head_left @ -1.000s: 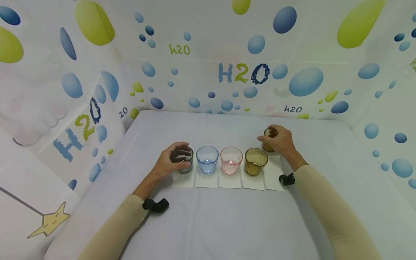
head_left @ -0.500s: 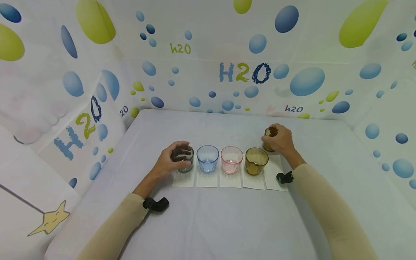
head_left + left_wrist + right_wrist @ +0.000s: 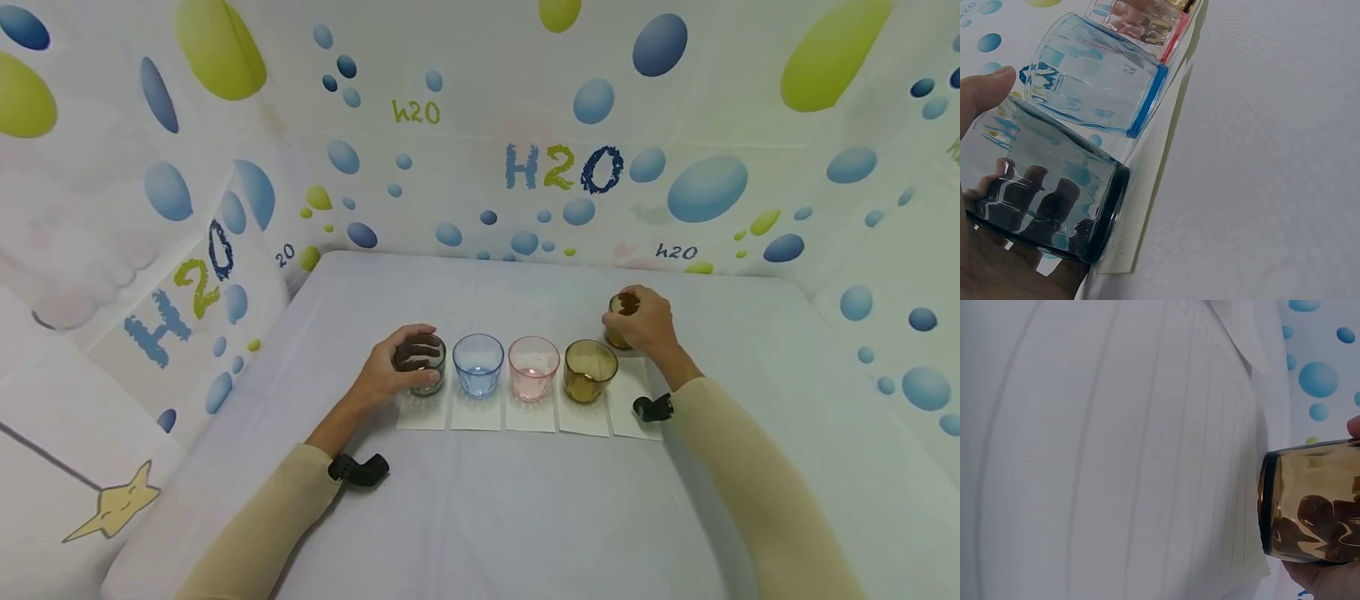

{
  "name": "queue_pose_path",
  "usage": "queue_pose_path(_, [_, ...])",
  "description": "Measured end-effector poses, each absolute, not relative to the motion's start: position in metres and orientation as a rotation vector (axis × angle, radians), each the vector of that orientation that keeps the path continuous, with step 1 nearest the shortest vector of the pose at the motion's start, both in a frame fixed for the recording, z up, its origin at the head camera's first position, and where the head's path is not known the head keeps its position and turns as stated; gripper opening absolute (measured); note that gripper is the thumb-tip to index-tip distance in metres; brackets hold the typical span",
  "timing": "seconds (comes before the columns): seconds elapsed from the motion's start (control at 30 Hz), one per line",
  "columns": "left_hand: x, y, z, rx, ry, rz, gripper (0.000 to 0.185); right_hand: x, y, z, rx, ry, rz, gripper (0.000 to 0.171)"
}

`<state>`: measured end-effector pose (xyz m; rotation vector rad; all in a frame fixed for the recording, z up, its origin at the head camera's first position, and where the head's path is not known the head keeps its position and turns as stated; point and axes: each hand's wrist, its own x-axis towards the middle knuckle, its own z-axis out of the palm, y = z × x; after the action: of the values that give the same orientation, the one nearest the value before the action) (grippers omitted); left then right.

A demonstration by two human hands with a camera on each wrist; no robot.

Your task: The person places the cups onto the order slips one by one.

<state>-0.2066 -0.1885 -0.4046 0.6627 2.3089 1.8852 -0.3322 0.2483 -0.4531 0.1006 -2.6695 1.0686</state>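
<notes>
At the left end of a row of tumblers, my left hand (image 3: 381,372) grips a dark grey glass (image 3: 430,389), thumb in front and fingers behind. In the left wrist view those fingers show through the grey glass (image 3: 1094,206). My right hand (image 3: 651,327) holds an amber glass (image 3: 618,340) behind the rightmost paper card (image 3: 633,408). The right wrist view has this amber glass (image 3: 1294,487) at its right edge, fingers visible through it. Between the hands stand a blue glass (image 3: 478,371), a pink glass (image 3: 534,375) and a second amber glass (image 3: 590,375), all upright.
Several white paper cards (image 3: 477,418) lie side by side under the row. A white cloth covers the table (image 3: 525,517). Printed curtains (image 3: 480,167) rise behind and at both sides. A black wrist camera (image 3: 360,471) is strapped to the left wrist, another (image 3: 652,408) to the right.
My right thumb has drawn in toward the amber glass, and the right wrist has shifted slightly left. The left hand and the row of glasses have stayed in place.
</notes>
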Motion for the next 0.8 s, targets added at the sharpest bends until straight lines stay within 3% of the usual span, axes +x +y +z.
queue_pose_path(0.23, [-0.208,-0.187,-0.404,0.688,2.314,1.878,0.067,-0.305,0.235,-0.418,0.079,-2.697,1.126,0.047])
queue_pose_path(0.8, [-0.208,-0.187,-0.406,0.688,2.329,1.874,0.066,-0.309,0.24,-0.418,0.058,-2.739,1.148,0.044])
